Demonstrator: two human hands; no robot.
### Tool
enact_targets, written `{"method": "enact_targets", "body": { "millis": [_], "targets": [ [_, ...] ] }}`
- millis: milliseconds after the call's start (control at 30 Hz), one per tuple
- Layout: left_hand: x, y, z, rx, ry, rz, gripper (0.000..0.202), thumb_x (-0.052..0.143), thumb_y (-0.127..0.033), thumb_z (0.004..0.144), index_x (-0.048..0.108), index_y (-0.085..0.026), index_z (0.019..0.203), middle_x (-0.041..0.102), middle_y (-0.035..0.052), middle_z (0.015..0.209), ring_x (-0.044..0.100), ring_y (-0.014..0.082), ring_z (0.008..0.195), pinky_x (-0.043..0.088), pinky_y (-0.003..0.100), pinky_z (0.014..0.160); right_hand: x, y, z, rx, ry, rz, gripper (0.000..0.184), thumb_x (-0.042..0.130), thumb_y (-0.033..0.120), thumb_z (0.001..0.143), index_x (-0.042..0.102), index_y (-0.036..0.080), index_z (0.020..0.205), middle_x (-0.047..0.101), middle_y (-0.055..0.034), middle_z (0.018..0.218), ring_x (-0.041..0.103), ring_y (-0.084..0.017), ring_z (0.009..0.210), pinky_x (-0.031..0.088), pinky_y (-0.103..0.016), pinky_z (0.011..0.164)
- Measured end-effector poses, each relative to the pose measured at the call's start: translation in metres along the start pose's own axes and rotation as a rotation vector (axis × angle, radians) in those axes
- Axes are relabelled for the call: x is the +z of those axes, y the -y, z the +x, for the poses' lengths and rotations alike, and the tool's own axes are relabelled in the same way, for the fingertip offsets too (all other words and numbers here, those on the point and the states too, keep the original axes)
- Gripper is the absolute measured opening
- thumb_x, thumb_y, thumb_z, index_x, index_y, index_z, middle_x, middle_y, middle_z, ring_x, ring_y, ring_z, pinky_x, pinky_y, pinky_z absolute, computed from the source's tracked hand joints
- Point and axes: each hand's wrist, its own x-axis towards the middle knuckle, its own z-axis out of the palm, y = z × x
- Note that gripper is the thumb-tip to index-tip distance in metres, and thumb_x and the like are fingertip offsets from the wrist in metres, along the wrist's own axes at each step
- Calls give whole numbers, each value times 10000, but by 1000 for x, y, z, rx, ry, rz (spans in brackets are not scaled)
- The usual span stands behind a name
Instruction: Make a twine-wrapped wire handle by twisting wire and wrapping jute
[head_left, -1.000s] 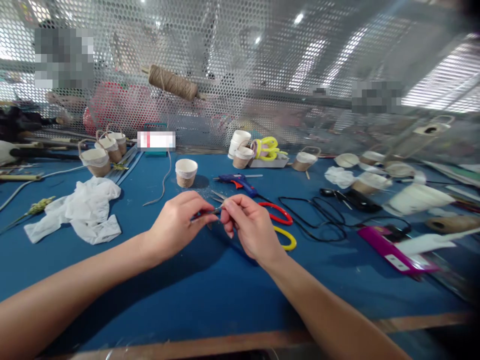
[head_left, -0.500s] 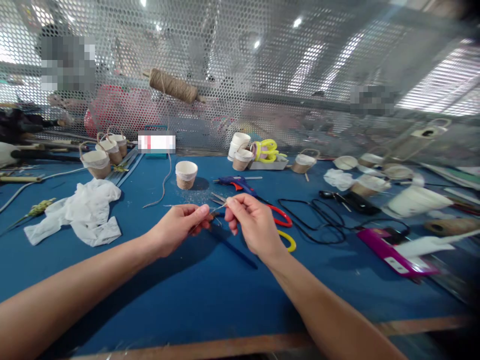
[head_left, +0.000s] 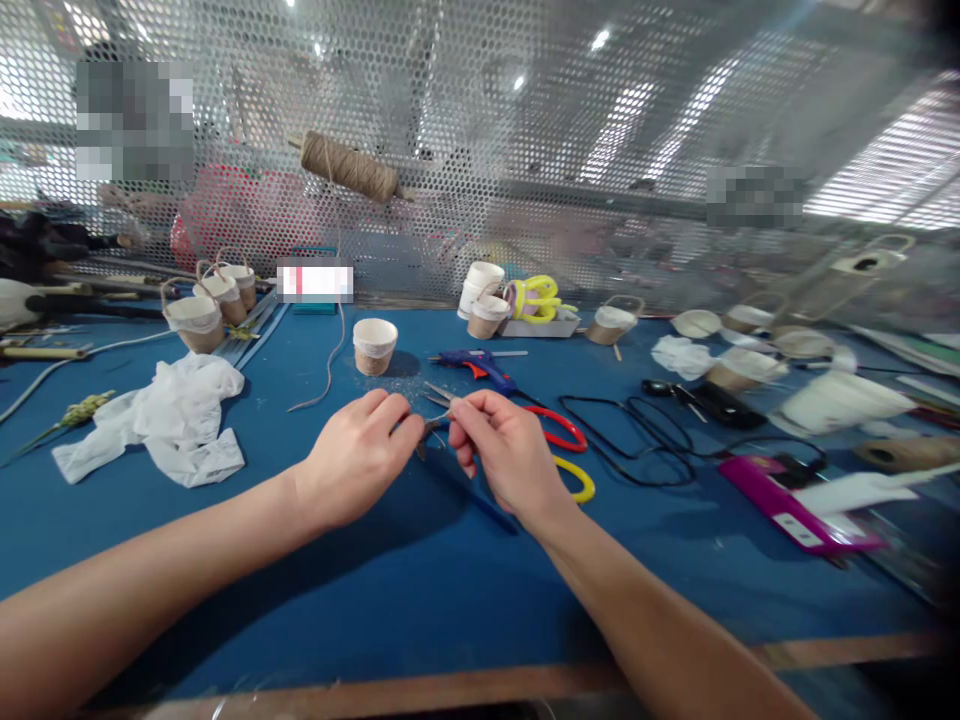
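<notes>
Head camera view: two bare hands work close together over the middle of a blue surface, well in from its brown near edge. Two forearms reach in from the near corners, angled toward each other. The left hand is knuckles-up with its fingers curled under; its fingertips are hidden, so I cannot tell what it grips. The right hand is turned thumb-side up, thumb and forefinger pressed together on one thin strand, which shows faintly in the gap between the hands.

Beneath and beside the hands lie one pair of pliers, its dark handle slanting toward the near edge, and one pair of scissors with one red and one yellow finger loop, partly covered by the right hand. One blue glue gun lies just beyond them, toward the far edge.

One small cup, white above and brown below, stands upright beyond the left hand. Three handled pots stand in a row near the far left corner, and one white cloth lies crumpled toward the left edge. One twine spool hangs above the far edge. One purple power strip lies toward the right edge.
</notes>
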Motion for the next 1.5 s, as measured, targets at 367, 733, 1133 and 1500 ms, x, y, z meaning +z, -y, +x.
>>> {"method": "enact_targets", "body": {
  "millis": [367,733,1133,1500],
  "targets": [
    [-8,0,9,-1005,323,-1548,131,619,-235,697,604,-121,636,592,-5,596,484,56,481,390,195,494,-2,8,-6,-135,-19,-84,236,519,368,793,487,176,660,522,34,531,466,-56,403,409,-161,350],
    [-1,13,7,-808,386,-1415,147,620,-253,685,564,-121,655,527,-36,544,427,47,470,302,185,461,-2,-2,3,-20,126,70,213,577,351,762,518,162,684,544,37,548,494,-61,437,426,-175,385],
    [-2,11,6,-652,362,-1169,191,548,-308,701,529,-129,638,481,-44,571,392,67,526,299,204,504,-3,-5,7,95,294,148,234,581,376,748,597,143,750,589,-8,643,549,-81,549,445,-203,480],
    [-6,13,8,-678,430,-1256,154,574,-267,681,539,-120,648,500,-41,585,397,61,539,310,206,534,0,-4,4,131,308,227,241,585,383,746,583,146,699,554,10,592,505,-66,505,400,-200,456]
  ]
}}
